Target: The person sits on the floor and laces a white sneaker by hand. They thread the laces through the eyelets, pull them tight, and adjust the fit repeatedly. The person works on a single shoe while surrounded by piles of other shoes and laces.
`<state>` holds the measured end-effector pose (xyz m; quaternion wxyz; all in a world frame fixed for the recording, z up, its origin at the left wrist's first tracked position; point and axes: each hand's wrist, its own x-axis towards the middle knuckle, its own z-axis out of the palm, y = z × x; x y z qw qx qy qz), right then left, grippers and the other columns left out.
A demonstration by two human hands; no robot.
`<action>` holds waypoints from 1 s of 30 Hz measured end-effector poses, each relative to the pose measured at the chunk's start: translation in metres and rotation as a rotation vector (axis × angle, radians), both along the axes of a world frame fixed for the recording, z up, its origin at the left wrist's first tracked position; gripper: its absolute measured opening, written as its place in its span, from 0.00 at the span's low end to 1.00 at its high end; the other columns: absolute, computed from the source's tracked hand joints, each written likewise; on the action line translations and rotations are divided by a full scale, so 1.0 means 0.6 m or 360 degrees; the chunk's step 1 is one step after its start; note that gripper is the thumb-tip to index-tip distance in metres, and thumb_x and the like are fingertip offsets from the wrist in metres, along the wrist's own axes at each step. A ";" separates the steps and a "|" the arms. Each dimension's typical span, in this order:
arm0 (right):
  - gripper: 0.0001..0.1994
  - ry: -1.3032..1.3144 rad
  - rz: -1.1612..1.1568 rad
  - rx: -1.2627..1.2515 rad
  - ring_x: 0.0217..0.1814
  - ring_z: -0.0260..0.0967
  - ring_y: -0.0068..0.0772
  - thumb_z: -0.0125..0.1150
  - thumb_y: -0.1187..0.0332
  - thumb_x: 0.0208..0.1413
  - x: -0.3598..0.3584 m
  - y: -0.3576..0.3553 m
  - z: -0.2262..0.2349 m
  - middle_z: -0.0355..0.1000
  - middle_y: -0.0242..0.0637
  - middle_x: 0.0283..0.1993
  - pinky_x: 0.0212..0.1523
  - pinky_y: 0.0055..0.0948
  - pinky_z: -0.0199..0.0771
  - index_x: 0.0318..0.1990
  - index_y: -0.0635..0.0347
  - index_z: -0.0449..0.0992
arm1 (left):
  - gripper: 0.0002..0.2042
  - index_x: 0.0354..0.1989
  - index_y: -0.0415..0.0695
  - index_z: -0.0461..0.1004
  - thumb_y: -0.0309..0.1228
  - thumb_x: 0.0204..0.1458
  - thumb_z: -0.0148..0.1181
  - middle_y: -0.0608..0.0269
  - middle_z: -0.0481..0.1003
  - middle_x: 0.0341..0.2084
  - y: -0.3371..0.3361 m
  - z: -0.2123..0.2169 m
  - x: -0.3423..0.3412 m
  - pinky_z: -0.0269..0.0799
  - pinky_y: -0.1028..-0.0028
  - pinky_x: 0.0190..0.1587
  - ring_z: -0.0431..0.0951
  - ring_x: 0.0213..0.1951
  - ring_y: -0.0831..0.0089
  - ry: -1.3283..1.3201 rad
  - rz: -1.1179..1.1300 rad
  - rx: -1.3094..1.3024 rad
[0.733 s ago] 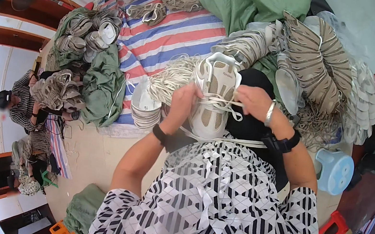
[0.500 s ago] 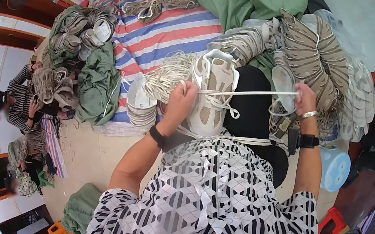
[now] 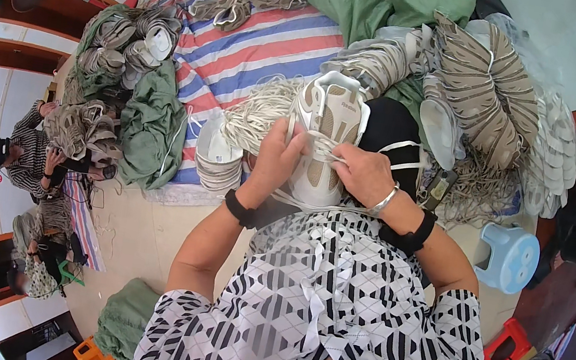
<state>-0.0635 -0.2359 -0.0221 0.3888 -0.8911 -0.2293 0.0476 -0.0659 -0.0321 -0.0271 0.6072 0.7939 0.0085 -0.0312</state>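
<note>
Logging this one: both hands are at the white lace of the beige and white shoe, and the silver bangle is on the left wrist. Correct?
Not quite: the head view shows the silver bangle on the right wrist. Otherwise, yes: the left hand and right hand are both at the white lace of the beige and white shoe.

The beige-and-white shoe upper (image 3: 328, 120) lies between left hand (image 3: 278, 158) and right hand (image 3: 365, 175), mouth facing away; its pale lace (image 3: 322, 139) is pinched by the latter.
</note>
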 end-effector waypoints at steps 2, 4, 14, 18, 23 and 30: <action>0.08 0.0036 0.0023 0.0009 0.28 0.73 0.46 0.59 0.64 0.51 0.004 -0.007 0.001 0.74 0.42 0.25 0.30 0.42 0.72 0.36 0.54 0.72 | 0.07 0.41 0.42 0.64 0.30 0.58 0.51 0.70 0.68 0.21 -0.011 0.008 0.009 0.59 0.81 0.26 0.63 0.23 0.84 0.0148 0.0010 -0.0289; 0.08 -0.0001 0.0136 -0.0010 0.27 0.73 0.46 0.59 0.65 0.51 0.014 -0.021 -0.015 0.73 0.42 0.25 0.29 0.41 0.72 0.37 0.55 0.72 | 0.08 0.44 0.44 0.64 0.28 0.57 0.52 0.74 0.63 0.18 -0.012 0.020 0.025 0.54 0.82 0.22 0.58 0.19 0.85 0.0355 0.0133 -0.0727; 0.09 0.0213 -0.0182 0.0143 0.25 0.73 0.48 0.55 0.63 0.55 0.011 -0.047 -0.020 0.72 0.43 0.21 0.26 0.39 0.71 0.30 0.59 0.74 | 0.08 0.45 0.45 0.68 0.25 0.58 0.50 0.75 0.59 0.16 0.109 0.089 0.106 0.52 0.81 0.22 0.53 0.17 0.85 0.0220 0.0468 -0.1413; 0.08 0.0031 -0.0215 -0.0140 0.26 0.72 0.48 0.56 0.61 0.55 -0.016 -0.054 -0.013 0.72 0.42 0.21 0.28 0.42 0.72 0.33 0.53 0.74 | 0.08 0.45 0.44 0.68 0.27 0.59 0.51 0.74 0.60 0.16 0.174 0.106 0.125 0.52 0.81 0.22 0.54 0.16 0.86 -0.0035 0.0490 -0.1512; 0.04 -0.0207 -0.0307 0.0407 0.26 0.73 0.42 0.58 0.71 0.52 -0.011 -0.047 0.007 0.74 0.41 0.27 0.26 0.34 0.72 0.35 0.55 0.74 | 0.09 0.48 0.43 0.67 0.28 0.59 0.51 0.75 0.61 0.16 0.133 0.124 0.115 0.51 0.82 0.21 0.54 0.16 0.86 0.0166 0.0354 -0.1302; 0.09 -0.0382 0.0057 -0.0013 0.29 0.74 0.40 0.62 0.70 0.47 0.012 -0.026 -0.020 0.75 0.36 0.32 0.27 0.33 0.73 0.37 0.54 0.74 | 0.08 0.45 0.44 0.68 0.32 0.60 0.51 0.74 0.65 0.18 0.084 0.089 0.101 0.54 0.83 0.21 0.55 0.16 0.87 0.0341 0.0285 -0.1199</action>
